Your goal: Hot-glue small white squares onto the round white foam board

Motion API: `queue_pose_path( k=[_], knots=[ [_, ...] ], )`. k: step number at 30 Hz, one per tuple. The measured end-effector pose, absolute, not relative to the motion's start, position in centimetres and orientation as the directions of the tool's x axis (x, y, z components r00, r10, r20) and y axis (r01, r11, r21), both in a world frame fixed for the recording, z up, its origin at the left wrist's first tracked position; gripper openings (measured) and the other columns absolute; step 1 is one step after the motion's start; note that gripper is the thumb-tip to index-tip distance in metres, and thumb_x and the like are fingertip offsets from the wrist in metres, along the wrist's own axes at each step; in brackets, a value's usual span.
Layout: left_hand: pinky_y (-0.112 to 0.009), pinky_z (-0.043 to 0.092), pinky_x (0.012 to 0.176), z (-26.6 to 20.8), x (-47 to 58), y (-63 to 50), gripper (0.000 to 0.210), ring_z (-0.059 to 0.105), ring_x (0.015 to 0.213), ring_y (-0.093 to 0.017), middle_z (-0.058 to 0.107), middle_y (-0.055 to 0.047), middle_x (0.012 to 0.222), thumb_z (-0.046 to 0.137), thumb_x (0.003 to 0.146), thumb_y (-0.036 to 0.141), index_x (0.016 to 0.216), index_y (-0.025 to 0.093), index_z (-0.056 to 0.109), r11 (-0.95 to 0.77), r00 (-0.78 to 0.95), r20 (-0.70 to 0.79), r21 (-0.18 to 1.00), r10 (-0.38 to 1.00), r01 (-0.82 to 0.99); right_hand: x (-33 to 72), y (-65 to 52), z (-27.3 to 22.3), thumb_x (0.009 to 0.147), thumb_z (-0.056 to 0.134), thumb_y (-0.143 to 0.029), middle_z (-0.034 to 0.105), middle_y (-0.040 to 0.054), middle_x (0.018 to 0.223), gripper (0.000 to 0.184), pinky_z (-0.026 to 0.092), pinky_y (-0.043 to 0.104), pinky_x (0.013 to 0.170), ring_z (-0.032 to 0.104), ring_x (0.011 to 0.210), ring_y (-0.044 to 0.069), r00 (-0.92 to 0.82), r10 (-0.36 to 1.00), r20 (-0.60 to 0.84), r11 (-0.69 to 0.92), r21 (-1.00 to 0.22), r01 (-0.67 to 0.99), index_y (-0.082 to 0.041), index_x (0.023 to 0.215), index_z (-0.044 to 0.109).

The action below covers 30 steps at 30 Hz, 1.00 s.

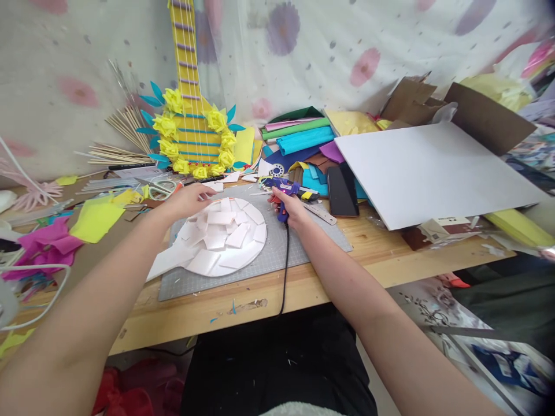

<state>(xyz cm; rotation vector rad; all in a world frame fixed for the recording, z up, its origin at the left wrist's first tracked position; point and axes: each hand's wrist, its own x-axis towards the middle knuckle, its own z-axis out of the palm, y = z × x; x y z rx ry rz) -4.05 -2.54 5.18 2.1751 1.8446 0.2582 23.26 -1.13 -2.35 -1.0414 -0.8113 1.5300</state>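
Note:
My right hand [289, 207] is wrapped round a purple-blue hot glue gun [285, 186], its nozzle aimed left and a black cord hanging down. My left hand [193, 199] hovers by the upper left rim of a round white foam board [243, 258] with a handle-like strip at lower left. Its fingers are slightly apart, with nothing visible between them. Many cut white foam pieces [217, 228] lie overlapped on the round board. Several loose white scraps [232, 177] are behind it. A grey cutting mat [173, 286] lies underneath.
A yellow flowered guitar model [197, 136] stands at the back. Scissors [162, 189] and yellow paper [97, 219] are left. A phone [342, 190], a metal ruler [321, 214], rolled coloured sheets [306, 140] and a big white board [433, 170] are right. The wooden table's edge [255, 309] is nearest me.

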Motion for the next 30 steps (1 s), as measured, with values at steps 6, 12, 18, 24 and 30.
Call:
queue_pose_path(
  k=[6, 12, 18, 24, 30],
  knots=[
    [-0.034, 0.052, 0.085, 3.7, -8.4, -1.7, 0.057, 0.066, 0.099, -0.026, 0.07, -0.011, 0.111, 0.059, 0.068, 0.045, 0.116, 0.016, 0.067, -0.018, 0.049, -0.07, 0.388, 0.996, 0.921, 23.4, -0.7, -2.1, 0.076, 0.074, -0.037, 0.064, -0.001, 0.058, 0.029, 0.035, 0.014, 0.036, 0.043, 0.04, 0.003, 0.004, 0.966, -0.258, -0.219, -0.828, -0.516, -0.016, 0.065, 0.058],
    [-0.033, 0.051, 0.077, 2.9, -6.6, -0.7, 0.032, 0.067, 0.084, -0.024, 0.074, -0.008, 0.089, 0.06, 0.07, 0.033, 0.095, 0.019, 0.072, 0.112, -0.125, 0.01, 0.371, 0.992, 0.922, 23.7, -0.5, -1.7, 0.081, 0.069, -0.038, 0.062, -0.0028, 0.057, 0.03, 0.034, 0.014, 0.035, 0.041, 0.038, 0.003, 0.01, 0.949, -0.315, -0.254, -0.783, -0.568, -0.018, 0.066, 0.053],
    [-0.032, 0.049, 0.072, 2.9, 0.5, 2.5, 0.017, 0.065, 0.08, -0.023, 0.073, -0.008, 0.087, 0.066, 0.074, 0.036, 0.078, 0.02, 0.07, 0.035, -0.057, 0.049, 0.375, 0.997, 0.926, 23.9, -0.4, -1.7, 0.082, 0.067, -0.041, 0.062, -0.0032, 0.059, 0.034, 0.033, 0.014, 0.037, 0.041, 0.038, 0.002, 0.068, 0.948, -0.312, -0.215, -0.781, -0.587, -0.017, 0.064, 0.052],
    [-0.036, 0.045, 0.092, 1.8, 8.5, 5.2, 0.039, 0.061, 0.107, -0.028, 0.067, -0.015, 0.115, 0.066, 0.078, 0.036, 0.109, 0.014, 0.067, -0.18, 0.183, 0.022, 0.337, 0.983, 0.924, 24.3, -0.3, -1.9, 0.079, 0.07, -0.038, 0.062, -0.0019, 0.06, 0.03, 0.032, 0.016, 0.037, 0.04, 0.04, 0.003, 0.231, 0.941, -0.246, -0.084, -0.835, -0.544, -0.017, 0.063, 0.055],
    [-0.036, 0.04, 0.1, 0.2, 11.5, 7.3, 0.046, 0.054, 0.121, -0.03, 0.06, -0.021, 0.127, 0.064, 0.08, 0.024, 0.124, 0.009, 0.059, -0.277, 0.293, -0.027, 0.258, 0.956, 0.926, 24.9, 0.2, -1.9, 0.073, 0.074, -0.043, 0.062, -0.0024, 0.058, 0.033, 0.032, 0.018, 0.036, 0.038, 0.038, 0.004, 0.367, 0.901, -0.23, -0.035, -0.884, -0.467, -0.019, 0.066, 0.054]
  ],
)
